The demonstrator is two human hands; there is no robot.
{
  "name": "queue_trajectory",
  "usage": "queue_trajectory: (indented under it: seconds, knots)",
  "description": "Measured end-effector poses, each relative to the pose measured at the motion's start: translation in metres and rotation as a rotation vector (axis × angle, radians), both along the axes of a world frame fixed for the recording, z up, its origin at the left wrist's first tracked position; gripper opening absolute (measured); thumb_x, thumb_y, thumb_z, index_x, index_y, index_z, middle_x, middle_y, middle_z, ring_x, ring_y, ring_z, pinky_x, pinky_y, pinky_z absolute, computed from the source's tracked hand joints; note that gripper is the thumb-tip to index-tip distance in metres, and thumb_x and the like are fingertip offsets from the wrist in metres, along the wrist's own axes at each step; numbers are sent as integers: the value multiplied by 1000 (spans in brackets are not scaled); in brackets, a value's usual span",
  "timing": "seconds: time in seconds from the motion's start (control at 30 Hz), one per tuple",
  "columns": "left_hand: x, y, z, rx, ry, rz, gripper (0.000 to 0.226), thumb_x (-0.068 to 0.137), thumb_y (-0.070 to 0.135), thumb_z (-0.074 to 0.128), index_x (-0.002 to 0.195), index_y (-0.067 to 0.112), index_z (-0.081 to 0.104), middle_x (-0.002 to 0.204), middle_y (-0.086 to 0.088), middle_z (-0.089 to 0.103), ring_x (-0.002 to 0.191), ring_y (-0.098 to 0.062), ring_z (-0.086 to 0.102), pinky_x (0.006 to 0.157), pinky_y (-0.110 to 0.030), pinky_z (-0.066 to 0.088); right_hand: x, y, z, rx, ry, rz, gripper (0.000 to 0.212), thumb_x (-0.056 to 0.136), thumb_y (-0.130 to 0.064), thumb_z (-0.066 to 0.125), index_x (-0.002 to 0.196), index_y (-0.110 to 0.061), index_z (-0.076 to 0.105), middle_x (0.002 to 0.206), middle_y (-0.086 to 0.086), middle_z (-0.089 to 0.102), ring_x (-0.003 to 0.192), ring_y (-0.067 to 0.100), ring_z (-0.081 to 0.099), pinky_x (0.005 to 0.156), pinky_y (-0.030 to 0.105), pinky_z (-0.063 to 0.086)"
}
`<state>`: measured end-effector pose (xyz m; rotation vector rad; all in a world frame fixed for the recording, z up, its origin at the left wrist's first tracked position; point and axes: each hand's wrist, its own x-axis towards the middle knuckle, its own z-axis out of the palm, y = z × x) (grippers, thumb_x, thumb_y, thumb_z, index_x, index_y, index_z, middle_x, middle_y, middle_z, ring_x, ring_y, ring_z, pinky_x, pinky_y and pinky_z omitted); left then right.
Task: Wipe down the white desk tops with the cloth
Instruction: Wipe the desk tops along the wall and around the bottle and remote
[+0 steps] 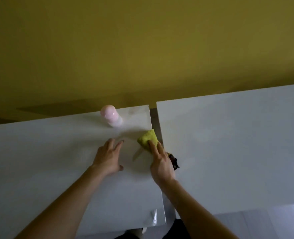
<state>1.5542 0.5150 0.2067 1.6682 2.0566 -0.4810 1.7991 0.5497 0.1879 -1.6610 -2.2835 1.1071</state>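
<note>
White desks: two smooth, flat tops, left desk [39, 161] and right desk [237, 135], stand side by side with a narrow gap [153, 116] between them; the frame cuts off both at its sides.
Hidden: the near part of the cloth [147, 138] lies under the right hand's fingers, so its full shape cannot be seen.
Hard to make out: a dark thing [174, 161] with a ragged outline shows just beside the outer edge of the right hand, over the gap; what it is, and whether the hand touches it, cannot be told.
Blurred: a pink thing [111, 116], rounded on top with a paler base, stands near the far edge of the left desk; its details are smeared.
Cloth: yellow-green, soft and nubbly, bunched into a rough wedge at the right edge of the left desk, beside the gap.
Right hand [161, 163]: fingers straight, laid over the cloth and pressing it to the desk; the thumb is out of sight.
Left hand [108, 157]: flat on the left desk, fingers spread and straight, holding nothing, well left of the cloth.
Sheen: a glossy streak [154, 219] shows near the left desk's near right corner.
Wall [142, 49]: plain, matt, olive-yellow, behind both desks.
</note>
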Motion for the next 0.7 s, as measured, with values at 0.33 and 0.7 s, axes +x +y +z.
queue_trajectory:
  seconds: [0.33, 0.7]
  knots:
    - [-19, 17, -42, -370, -82, 35, 192, 41, 78, 95, 140, 26, -61, 137, -26, -71, 130, -49, -64, 119, -76, -22, -55, -41, -30, -4, -141, -387, 73, 109, -47, 51, 171, -19, 25, 175, 26, 25, 159, 44, 30, 125, 57, 40]
    - [-23, 18, -40, -413, -161, 2, 185, 52, 79, 92, 141, 25, -60, 140, -27, -69, 132, -53, -62, 119, -77, -19, -116, 138, -35, 19, -362, -404, 53, 116, -40, 33, 158, -7, 38, 143, 19, 56, 122, 38, 61, 83, 46, 49]
